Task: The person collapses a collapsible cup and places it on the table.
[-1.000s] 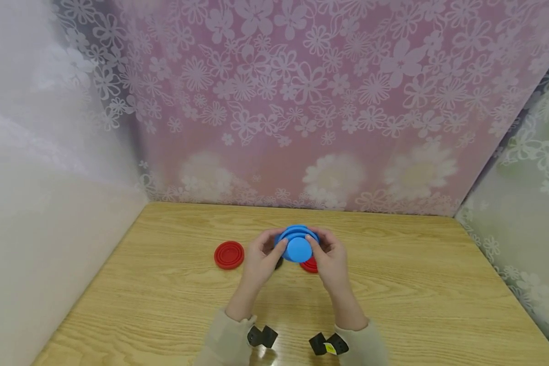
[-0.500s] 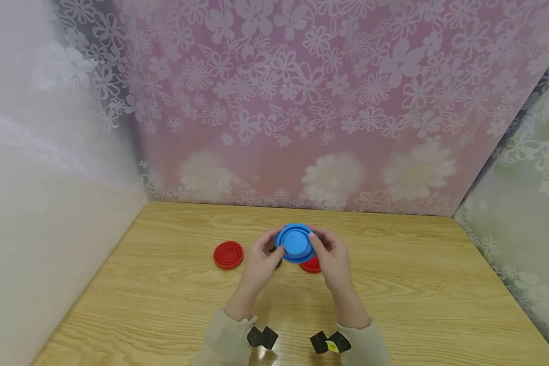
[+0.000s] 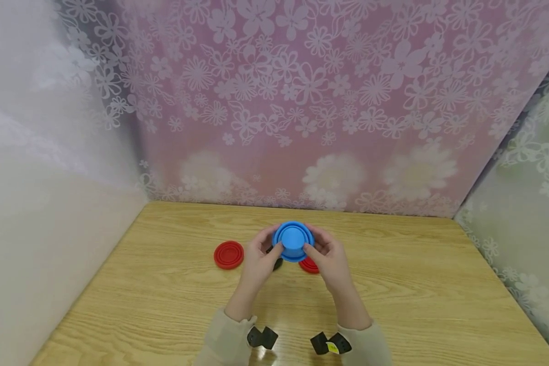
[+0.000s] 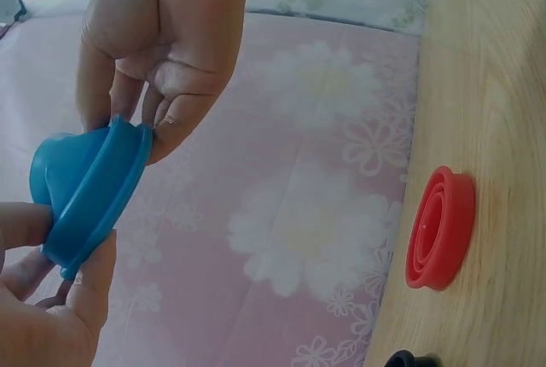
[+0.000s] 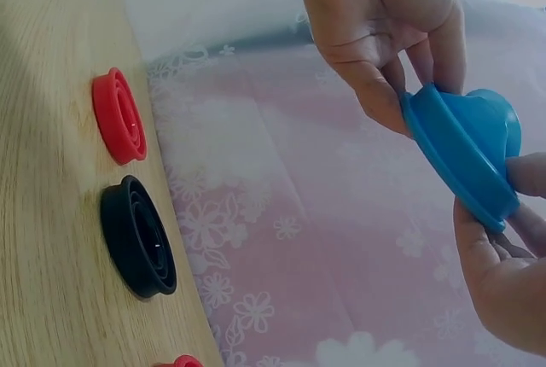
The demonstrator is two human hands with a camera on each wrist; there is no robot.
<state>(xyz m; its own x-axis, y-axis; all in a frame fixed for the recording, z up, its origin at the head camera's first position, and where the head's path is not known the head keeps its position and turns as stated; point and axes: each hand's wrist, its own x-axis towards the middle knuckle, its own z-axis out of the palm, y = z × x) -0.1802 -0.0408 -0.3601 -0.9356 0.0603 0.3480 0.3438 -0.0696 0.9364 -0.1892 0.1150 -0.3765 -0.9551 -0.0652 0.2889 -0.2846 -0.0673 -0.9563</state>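
A blue collapsible silicone cup point(image 3: 293, 237) is held up above the table between both hands, its round base toward the head camera. My left hand point(image 3: 258, 255) grips its left side, thumb on the raised middle. On the opposite side my right hand point(image 3: 333, 257) pinches the rim, thumb against the middle too. Both wrist views show the blue cup point(image 4: 90, 188) side-on, partly extended, fingers behind the rim. Behind the hands a black ringed cup point(image 5: 136, 237) lies flattened, mostly hidden in the head view. A flattened red cup point(image 3: 309, 265) sits partly covered by the right hand.
Another flattened red cup point(image 3: 229, 255) lies to the left on the wood-grain table point(image 3: 393, 284). A pink flowered curtain point(image 3: 302, 101) stands behind the table, with pale coverings at both sides.
The blue cup has tilted in my hands and shifted slightly left and up. My right thumb has moved from the side of its middle to the lower edge.
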